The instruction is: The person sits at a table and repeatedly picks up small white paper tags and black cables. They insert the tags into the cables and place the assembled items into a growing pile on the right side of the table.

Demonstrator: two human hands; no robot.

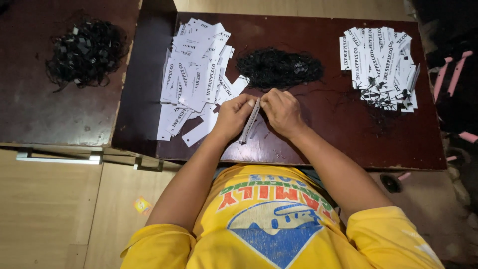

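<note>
My left hand (pixel 233 116) and my right hand (pixel 283 111) meet over the dark brown table (pixel 348 139), both pinching one white paper tag (pixel 249 123) seen edge-on. Just beyond my fingers lies a heap of thin black strings (pixel 279 67). A loose pile of white printed tags (pixel 196 74) spreads left of my left hand. At the far right sits another pile of white tags (pixel 381 62) with black strings attached along its lower edge.
A second, lower dark table (pixel 45 109) stands at the left with a tangle of black strings and fasteners (pixel 85 52). Pink objects (pixel 450 74) lie off the table's right edge. The floor is pale wood; a small orange scrap (pixel 142 204) lies on it.
</note>
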